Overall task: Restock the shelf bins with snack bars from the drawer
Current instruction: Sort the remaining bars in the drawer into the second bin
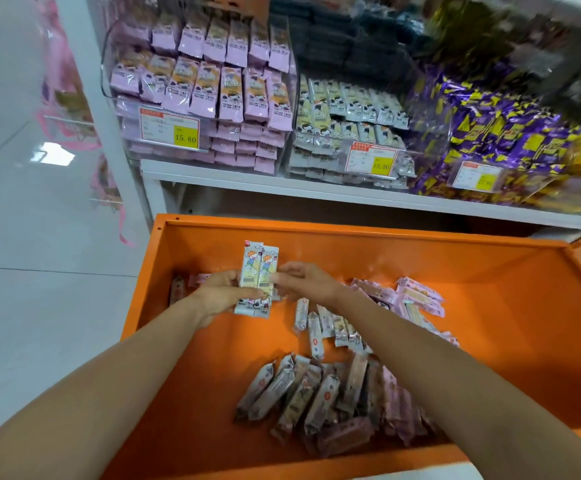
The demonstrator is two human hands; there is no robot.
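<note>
Head view: one wide-angle camera is looking forward and steeply down along both forearms, close in. Left hand (pixel 218 297) and right hand (pixel 304 282) are sitting together near frame centre, fingers (pixel 225 277) on the snack bars (pixel 259 271). Drawer (pixel 368 252) is spreading beneath the fingers; shelf bins (pixel 212 143) are rising beyond the fingertips.

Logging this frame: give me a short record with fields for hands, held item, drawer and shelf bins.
left hand: grips two pale bars, upright above the drawer floor
right hand: pinches the same bars at their right edge
orange drawer: open, loose bars scattered and piled inside
shelf bins: pink-bar bin left, pale-bar bin middle, purple-wrapper bin right, all stocked
likely target: pale-bar bin, judging by matching wrappers
</note>
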